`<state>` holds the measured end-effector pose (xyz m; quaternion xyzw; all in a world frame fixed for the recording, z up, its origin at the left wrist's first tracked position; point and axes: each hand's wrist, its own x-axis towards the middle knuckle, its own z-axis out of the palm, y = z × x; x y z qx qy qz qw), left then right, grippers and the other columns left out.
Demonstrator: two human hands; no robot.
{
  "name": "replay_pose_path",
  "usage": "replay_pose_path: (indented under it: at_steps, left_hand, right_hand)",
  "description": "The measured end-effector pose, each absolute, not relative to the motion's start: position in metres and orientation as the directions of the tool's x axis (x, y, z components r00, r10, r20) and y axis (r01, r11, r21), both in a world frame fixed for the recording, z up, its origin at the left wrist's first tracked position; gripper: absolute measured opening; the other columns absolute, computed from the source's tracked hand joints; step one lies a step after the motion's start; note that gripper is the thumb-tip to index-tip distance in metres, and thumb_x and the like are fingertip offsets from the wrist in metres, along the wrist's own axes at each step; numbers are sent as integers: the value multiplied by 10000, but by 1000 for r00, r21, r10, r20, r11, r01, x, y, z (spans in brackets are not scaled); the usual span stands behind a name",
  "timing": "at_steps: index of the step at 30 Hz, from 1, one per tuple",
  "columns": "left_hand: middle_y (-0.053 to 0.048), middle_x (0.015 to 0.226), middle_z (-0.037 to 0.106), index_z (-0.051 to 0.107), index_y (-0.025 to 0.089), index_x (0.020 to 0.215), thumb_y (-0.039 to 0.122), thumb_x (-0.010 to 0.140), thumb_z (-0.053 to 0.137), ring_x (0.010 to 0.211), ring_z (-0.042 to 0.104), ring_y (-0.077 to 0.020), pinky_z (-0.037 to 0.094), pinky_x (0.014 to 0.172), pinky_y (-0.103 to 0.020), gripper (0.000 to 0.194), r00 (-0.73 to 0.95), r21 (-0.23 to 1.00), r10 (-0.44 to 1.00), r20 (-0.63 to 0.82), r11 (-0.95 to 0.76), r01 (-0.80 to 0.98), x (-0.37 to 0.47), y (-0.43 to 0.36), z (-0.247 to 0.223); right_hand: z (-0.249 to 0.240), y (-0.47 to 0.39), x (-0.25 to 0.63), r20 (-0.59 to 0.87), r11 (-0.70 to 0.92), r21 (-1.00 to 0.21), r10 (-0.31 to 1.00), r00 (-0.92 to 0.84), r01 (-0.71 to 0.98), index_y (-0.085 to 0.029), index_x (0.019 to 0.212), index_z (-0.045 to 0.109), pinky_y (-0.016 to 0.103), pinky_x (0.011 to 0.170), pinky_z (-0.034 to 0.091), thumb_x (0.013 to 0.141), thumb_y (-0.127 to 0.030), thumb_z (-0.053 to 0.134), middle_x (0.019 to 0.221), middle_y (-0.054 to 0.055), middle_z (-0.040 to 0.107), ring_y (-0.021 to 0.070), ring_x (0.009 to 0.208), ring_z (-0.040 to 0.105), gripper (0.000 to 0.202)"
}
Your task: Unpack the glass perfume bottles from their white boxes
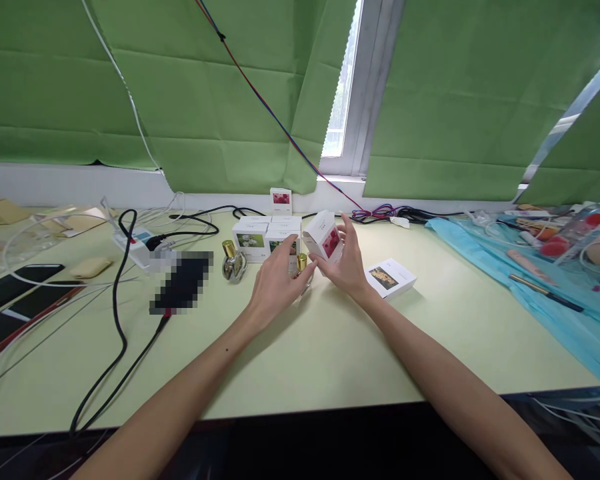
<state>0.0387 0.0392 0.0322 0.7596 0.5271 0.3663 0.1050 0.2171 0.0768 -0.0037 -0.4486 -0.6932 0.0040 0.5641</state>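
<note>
My right hand (345,263) is closed around a small white box (321,230) with a red flower picture, tilted above the table. Close by on the left, my left hand (276,277) has its thumb and fingers around a small glass perfume bottle with a gold cap (302,261); the fingers hide much of the glass. Another gold-capped perfume bottle (234,265) stands left of that hand. Several white boxes (251,241) are grouped just behind my left hand. To the right of my right hand, a white box (391,277) with an orange flower picture lies flat.
One more white box (281,200) stands by the wall. Cables and a power strip (135,247) lie left, near a blurred dark object (183,281) and a dark tablet-like item (25,300). Blue sheeting (485,267) with a pen (545,292) and clutter covers the right side.
</note>
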Motion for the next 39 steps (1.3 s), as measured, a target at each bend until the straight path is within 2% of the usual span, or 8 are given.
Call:
replay_pose_path:
  at_steps: [4,7,11,16,24,31,35,39]
  left_hand:
    - [-102,1362,646,473,203,1459,439,928,625,1023,679,-249,543,794,-333,601,198,517,826,528,-497,697,40,40,30]
    - [-89,1355,642,500,209,1422,399,928,624,854,676,-185,543,721,-303,543,211,508,791,574,-546,666,41,39,29]
    - [-82,1341,627,495,247,1433,369,936,609,563,539,-71,543,672,-288,524,247,491,757,605,-599,632,41,36,30]
    - [-96,1452,531,573,275,1355,343,938,599,502,480,-17,563,679,-289,423,311,472,733,605,-645,601,41,35,29]
    - [-94,1658,323,647,291,1255,334,954,557,571,536,-35,556,668,-299,317,434,354,693,576,-690,632,41,33,29]
    - [-108,1644,385,618,294,1333,335,992,483,680,625,-102,546,663,-297,369,488,238,653,579,-707,665,40,35,27]
    - [-115,1594,464,621,289,1329,341,1005,458,713,651,-122,542,665,-291,366,480,226,667,570,-689,689,40,36,25]
    - [-105,1578,482,629,290,1303,338,995,483,668,630,-103,528,646,-284,345,458,238,670,584,-681,692,40,36,24]
  right_hand:
    - [-4,75,217,808,647,-429,586,-52,631,-248,1630,59,474,1009,517,832,-350,731,1361,157,502,291,1237,540,1048]
    - [-3,73,217,798,634,-403,596,-85,661,-241,1630,43,488,1045,492,831,-319,713,1399,161,485,305,1283,509,1045]
    - [-1,72,218,762,585,-387,638,-111,713,-222,1632,6,518,1033,485,848,-362,684,1451,193,456,336,1301,493,1046]
    - [0,70,218,781,615,-364,611,-130,700,-227,1632,27,515,1035,477,870,-391,653,1424,185,481,331,1298,496,1000]
    - [5,65,216,715,533,-397,690,-112,747,-264,1612,212,507,980,497,834,-309,667,1359,158,506,316,1189,544,902]
    - [2,68,216,723,540,-408,683,-101,737,-245,1539,263,503,984,493,782,-244,643,1354,154,509,311,1190,545,847]
    - [0,70,216,777,592,-384,621,-98,708,-222,1476,289,474,982,497,784,-251,637,1359,147,520,292,1177,552,775]
    - [0,70,217,761,576,-430,646,-65,695,-224,1425,304,465,971,500,793,-285,653,1343,147,537,291,1162,567,725]
